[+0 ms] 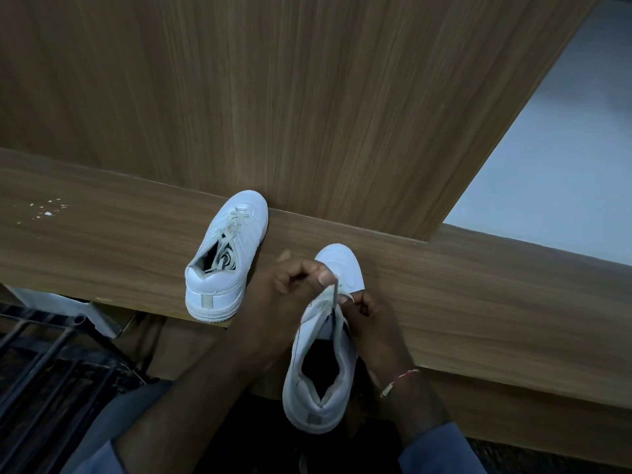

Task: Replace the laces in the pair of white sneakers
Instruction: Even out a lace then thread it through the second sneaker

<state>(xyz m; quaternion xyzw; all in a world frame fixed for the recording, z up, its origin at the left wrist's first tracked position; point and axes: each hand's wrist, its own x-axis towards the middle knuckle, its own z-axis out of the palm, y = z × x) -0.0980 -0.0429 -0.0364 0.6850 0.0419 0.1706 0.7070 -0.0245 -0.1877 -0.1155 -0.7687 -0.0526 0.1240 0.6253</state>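
At the near edge of the wooden ledge (pixel 478 295), right of centre: working sneaker (pixel 321 381), toe on the ledge, heel hanging off toward the person. Long axis runs near–far, toe pointing far and slightly right, opening facing up.

Left hand (pixel 294 285): thumb and fingers clenched in a pinch on the lace (pixel 333 302), drawing it up taut from the far eyelets. Right hand (pixel 369 313): fingers curled at the right eyelet row, apparently gripping the lace's other run — contact partly hidden.

Second sneaker (pixel 225 265) sits to the left, apart, laced, loose ends tucked inside, toe far against the upright panel, heel overhanging the near edge.

Handling, judged: shoe light, sole stiff, upper smooth and a bit slippery — steady it by the eyelet flaps or the heel collar. Lace flat, soft, limp; it will not push through a hole, so hold it close to the tip
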